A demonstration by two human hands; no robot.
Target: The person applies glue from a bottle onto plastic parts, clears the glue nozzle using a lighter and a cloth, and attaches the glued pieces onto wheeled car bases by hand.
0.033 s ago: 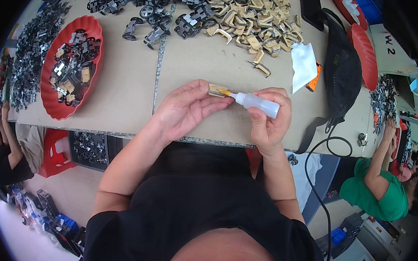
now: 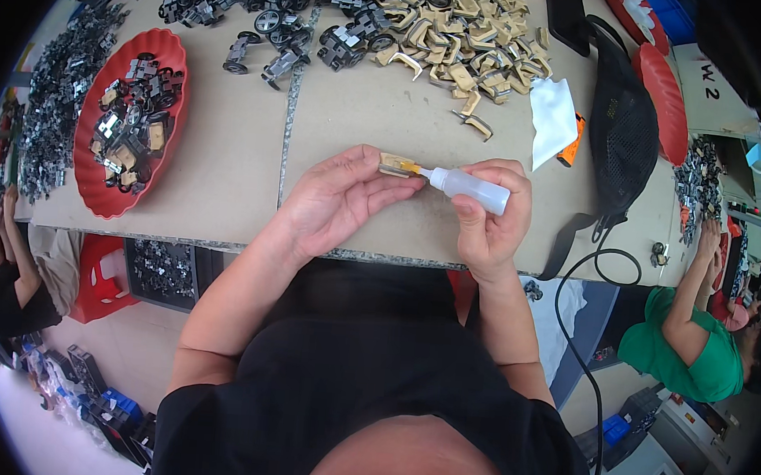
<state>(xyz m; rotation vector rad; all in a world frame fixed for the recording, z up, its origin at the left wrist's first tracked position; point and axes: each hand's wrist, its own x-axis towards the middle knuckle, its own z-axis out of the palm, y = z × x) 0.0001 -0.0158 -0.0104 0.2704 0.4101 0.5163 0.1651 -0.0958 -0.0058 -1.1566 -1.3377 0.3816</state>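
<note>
My left hand (image 2: 338, 195) pinches a small tan plastic part (image 2: 396, 164) between thumb and fingers, just above the table near its front edge. In my right hand (image 2: 494, 232) is a translucent white squeeze bottle (image 2: 472, 191), tipped sideways. Its yellowish nozzle points left and meets the tan part's right end; whether they touch I cannot tell. Beyond my hands lies a heap of similar tan bracket-shaped parts (image 2: 464, 45). Left of that heap are black and grey wheeled toy chassis (image 2: 345, 45).
A red scalloped tray (image 2: 176, 126) of chassis and tan parts stands at left. On the right lie a white paper (image 2: 549, 117), an orange object (image 2: 572, 141), a black mesh pouch (image 2: 622, 131) and a dark cable (image 2: 568, 326). Other people work at both sides, one in green (image 2: 686, 347).
</note>
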